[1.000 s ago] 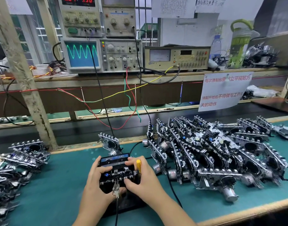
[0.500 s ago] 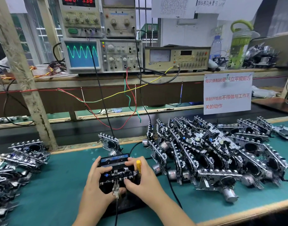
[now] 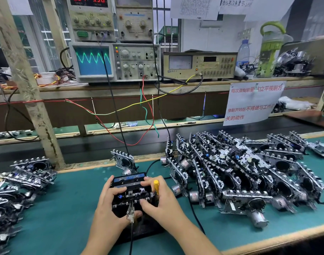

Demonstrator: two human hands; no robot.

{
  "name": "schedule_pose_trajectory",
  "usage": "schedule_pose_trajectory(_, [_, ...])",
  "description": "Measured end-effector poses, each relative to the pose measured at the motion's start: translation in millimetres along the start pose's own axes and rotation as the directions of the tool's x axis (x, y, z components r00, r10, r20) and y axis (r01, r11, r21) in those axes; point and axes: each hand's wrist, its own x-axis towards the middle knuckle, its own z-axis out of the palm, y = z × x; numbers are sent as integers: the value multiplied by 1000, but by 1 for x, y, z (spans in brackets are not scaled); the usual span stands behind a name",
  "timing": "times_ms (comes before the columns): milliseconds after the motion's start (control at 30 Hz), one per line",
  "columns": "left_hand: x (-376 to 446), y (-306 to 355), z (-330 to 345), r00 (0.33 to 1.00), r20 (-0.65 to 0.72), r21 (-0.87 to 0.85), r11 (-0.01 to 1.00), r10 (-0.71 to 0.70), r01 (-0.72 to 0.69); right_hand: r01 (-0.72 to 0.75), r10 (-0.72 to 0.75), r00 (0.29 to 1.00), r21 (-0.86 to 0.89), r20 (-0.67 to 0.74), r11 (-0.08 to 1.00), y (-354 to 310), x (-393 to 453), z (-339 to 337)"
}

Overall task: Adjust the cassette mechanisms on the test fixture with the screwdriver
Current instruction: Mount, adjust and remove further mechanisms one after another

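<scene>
Cassette mechanism (image 3: 132,195) seated on a black test fixture (image 3: 139,229) near the front edge of a green bench mat (image 3: 65,218), with both of a worker's hands closed around it. The left hand (image 3: 109,205) grips its left side, fingers curled over the top; the right hand (image 3: 159,197) pinches its right side with a yellow-handled screwdriver (image 3: 156,186) tucked upright in the fingers. An alligator clip (image 3: 130,211) bites the mechanism's near edge. Piles of mechanisms crowd the mat to the right (image 3: 240,173) and left (image 3: 19,186); bare mat lies between the left pile and the fixture. An oscilloscope (image 3: 114,61) on the shelf shows a green wave
</scene>
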Motion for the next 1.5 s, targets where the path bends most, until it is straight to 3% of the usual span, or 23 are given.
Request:
schedule_pose_trajectory(1133, [-1, 0, 0, 999, -38, 27, 999, -17, 18, -10, 10, 1000, -26, -7, 1000, -8, -1, -2])
schedule_pose_trajectory(1233, [-1, 2, -2, 1000, -9, 18, 999, -29, 30, 1, -1, 1000, -30, -6, 1000, -5, 0, -2])
schedule_pose_trajectory(1400, [3, 6, -33, 982, 187, -8, 1000, 14, -13, 21, -21, 1000, -56, 1, 998, -3, 5, -4])
schedule_pose_trajectory(1500, [23, 21, -38, 990, 143, 94, 996, -17, 4, 24, -17, 999, -159, 47, 987, -11, 3, -6])
